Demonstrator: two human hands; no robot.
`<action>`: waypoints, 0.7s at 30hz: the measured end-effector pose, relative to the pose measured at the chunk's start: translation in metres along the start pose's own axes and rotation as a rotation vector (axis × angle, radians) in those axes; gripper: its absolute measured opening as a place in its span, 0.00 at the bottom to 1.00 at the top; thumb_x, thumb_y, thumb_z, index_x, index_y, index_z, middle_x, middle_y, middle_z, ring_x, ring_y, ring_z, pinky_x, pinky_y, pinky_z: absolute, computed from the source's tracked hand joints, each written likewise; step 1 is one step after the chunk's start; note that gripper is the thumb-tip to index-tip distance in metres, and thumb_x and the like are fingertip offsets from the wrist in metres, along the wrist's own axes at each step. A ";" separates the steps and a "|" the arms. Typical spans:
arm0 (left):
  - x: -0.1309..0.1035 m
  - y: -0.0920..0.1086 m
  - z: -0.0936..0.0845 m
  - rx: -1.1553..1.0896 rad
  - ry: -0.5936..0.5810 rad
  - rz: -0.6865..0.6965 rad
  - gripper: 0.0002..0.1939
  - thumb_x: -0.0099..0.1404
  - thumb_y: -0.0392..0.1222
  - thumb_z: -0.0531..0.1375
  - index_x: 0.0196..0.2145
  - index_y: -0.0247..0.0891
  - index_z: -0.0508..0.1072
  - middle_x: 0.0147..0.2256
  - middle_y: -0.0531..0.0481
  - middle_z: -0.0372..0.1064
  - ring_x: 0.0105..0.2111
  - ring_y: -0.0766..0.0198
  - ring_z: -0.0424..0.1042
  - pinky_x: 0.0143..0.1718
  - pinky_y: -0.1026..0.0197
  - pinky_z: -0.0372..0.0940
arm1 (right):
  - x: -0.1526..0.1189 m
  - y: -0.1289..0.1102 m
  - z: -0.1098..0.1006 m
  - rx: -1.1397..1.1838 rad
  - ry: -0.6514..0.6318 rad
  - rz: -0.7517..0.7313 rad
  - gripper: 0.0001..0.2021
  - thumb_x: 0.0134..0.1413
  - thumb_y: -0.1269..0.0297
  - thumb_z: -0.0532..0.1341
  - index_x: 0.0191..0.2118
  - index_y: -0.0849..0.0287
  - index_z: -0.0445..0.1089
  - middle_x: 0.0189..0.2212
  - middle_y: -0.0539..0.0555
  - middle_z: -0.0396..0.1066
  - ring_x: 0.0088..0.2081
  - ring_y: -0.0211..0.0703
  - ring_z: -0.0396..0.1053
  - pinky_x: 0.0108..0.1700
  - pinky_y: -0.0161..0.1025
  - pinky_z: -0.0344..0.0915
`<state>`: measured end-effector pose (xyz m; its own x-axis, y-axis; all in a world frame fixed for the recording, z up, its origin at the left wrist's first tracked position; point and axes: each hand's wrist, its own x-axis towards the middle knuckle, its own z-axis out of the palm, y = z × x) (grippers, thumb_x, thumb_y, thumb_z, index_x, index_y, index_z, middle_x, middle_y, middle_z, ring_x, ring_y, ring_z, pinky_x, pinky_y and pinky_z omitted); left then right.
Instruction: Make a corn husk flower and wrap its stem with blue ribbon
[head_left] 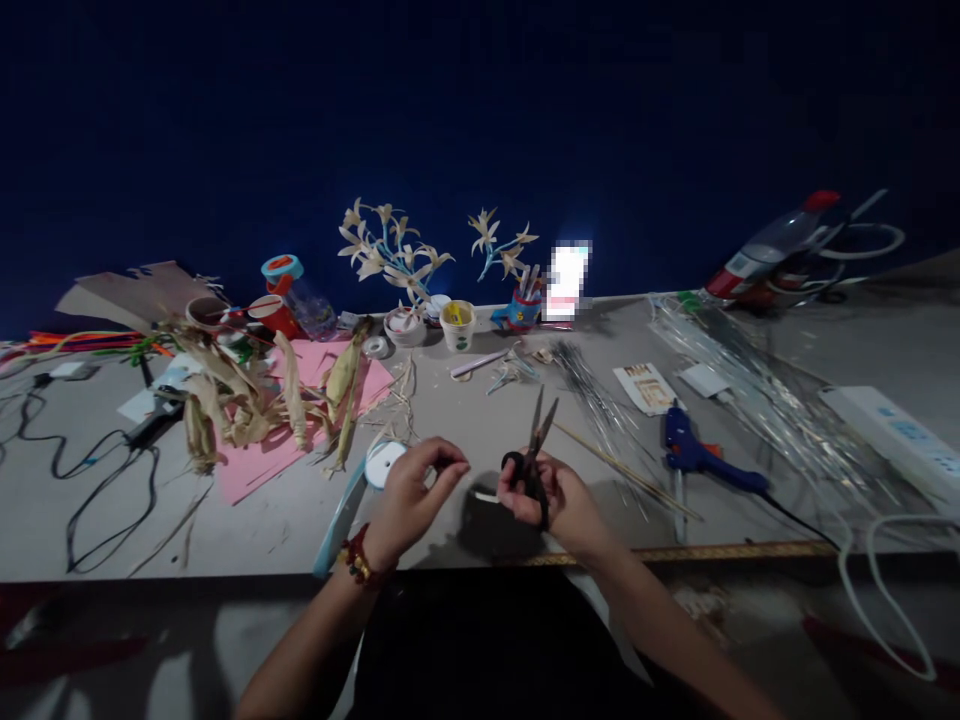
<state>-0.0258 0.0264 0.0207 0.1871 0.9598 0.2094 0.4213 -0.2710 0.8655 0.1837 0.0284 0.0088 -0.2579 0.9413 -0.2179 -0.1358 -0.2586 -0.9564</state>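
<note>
In the middle of the frame, the right hand [564, 500] holds the black scissors [533, 452], with its fingers curled around the handles. The long blades point to the top of the frame, a little bit open. The left hand [411, 498] is to the left of the scissors, not touching them. Its finger and thumb tips are close together, but one cannot tell if they pinch anything. A white roll [378, 468] is just beside that hand on the bench [300, 530].

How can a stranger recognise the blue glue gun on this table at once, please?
On the grey table, find the right hand with the scissors, then look further right, past the thin sticks. The glue gun lies there, a dark cord trailing from it. Its dark blue, gun-shaped body sets it apart from the silvery wires and the white power strip.
</note>
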 end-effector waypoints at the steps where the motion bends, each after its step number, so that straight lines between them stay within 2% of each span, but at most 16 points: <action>1: -0.003 -0.001 0.003 -0.019 0.101 -0.036 0.09 0.69 0.43 0.60 0.31 0.39 0.73 0.29 0.51 0.72 0.31 0.63 0.70 0.36 0.62 0.62 | -0.001 0.001 0.000 0.025 0.047 -0.010 0.14 0.36 0.66 0.73 0.32 0.58 0.70 0.27 0.50 0.73 0.27 0.39 0.68 0.30 0.36 0.64; 2: -0.007 -0.001 0.007 -0.059 0.160 -0.077 0.11 0.70 0.44 0.60 0.29 0.38 0.73 0.27 0.51 0.70 0.30 0.63 0.69 0.35 0.63 0.62 | -0.002 0.002 0.001 0.045 0.086 -0.021 0.14 0.37 0.65 0.73 0.32 0.58 0.70 0.27 0.50 0.72 0.25 0.38 0.66 0.28 0.36 0.62; 4: -0.015 -0.001 0.019 -0.207 0.139 -0.151 0.14 0.69 0.45 0.61 0.27 0.38 0.73 0.24 0.52 0.69 0.27 0.65 0.67 0.31 0.64 0.61 | -0.004 0.004 0.002 0.071 0.138 -0.042 0.14 0.37 0.65 0.73 0.33 0.58 0.71 0.26 0.49 0.72 0.23 0.37 0.64 0.26 0.35 0.60; 6: -0.021 0.001 0.032 -0.396 0.093 -0.221 0.10 0.67 0.46 0.63 0.31 0.37 0.75 0.26 0.51 0.71 0.26 0.66 0.67 0.28 0.65 0.61 | -0.006 0.007 0.004 0.087 0.159 -0.062 0.14 0.37 0.64 0.73 0.32 0.59 0.71 0.25 0.49 0.72 0.22 0.35 0.63 0.26 0.34 0.59; 10: -0.022 0.008 0.051 -0.688 0.193 -0.305 0.09 0.63 0.45 0.67 0.33 0.37 0.76 0.28 0.52 0.72 0.26 0.68 0.66 0.28 0.67 0.62 | -0.009 0.015 0.011 0.121 0.180 -0.090 0.13 0.41 0.63 0.73 0.33 0.59 0.72 0.25 0.47 0.71 0.22 0.34 0.63 0.26 0.33 0.60; 16: -0.020 0.011 0.053 -0.763 0.173 -0.300 0.08 0.62 0.43 0.68 0.30 0.37 0.75 0.28 0.52 0.71 0.28 0.68 0.66 0.30 0.67 0.62 | -0.010 0.020 0.014 0.124 0.189 -0.099 0.15 0.43 0.59 0.74 0.34 0.58 0.72 0.22 0.46 0.69 0.22 0.34 0.63 0.26 0.32 0.60; 21: -0.020 0.006 0.051 -0.859 0.175 -0.350 0.09 0.64 0.43 0.66 0.30 0.37 0.73 0.26 0.54 0.69 0.27 0.69 0.65 0.31 0.66 0.61 | -0.021 0.017 0.003 0.002 0.100 0.001 0.22 0.37 0.52 0.77 0.34 0.58 0.70 0.24 0.47 0.70 0.23 0.35 0.65 0.23 0.32 0.58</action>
<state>0.0186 0.0018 -0.0016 0.0088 0.9926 -0.1207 -0.3831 0.1149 0.9165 0.1835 0.0036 -0.0022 -0.1612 0.9580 -0.2373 -0.1379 -0.2600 -0.9557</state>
